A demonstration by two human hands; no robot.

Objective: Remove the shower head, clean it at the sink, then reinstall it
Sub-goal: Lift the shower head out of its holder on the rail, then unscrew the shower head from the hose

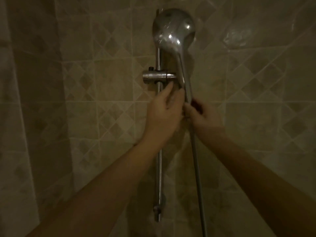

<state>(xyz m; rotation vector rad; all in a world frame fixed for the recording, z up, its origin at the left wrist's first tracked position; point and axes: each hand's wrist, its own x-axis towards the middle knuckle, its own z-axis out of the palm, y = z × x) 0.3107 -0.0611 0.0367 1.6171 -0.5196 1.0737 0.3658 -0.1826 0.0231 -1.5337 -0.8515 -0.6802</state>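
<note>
On the dim, beige tiled wall, set with diamond-pattern accent tiles, a vertical chrome slide rail runs from behind the shower head down to a lower wall mount. The shower head, chrome and round, sits in the sliding bracket clamped on the rail, its handle angled down to the right of the rail. A pale shower curtain hangs along the left edge of the view. The left hand is raised just below the bracket, fingers partly curled, fingertips at the lower handle; a firm grip cannot be confirmed. The right hand grips the joint where the handle meets the hose, fingers wrapped around it. The hose hangs down from this hand to the bottom of the view. Lighting is low, with bright reflections on the shower head.
</note>
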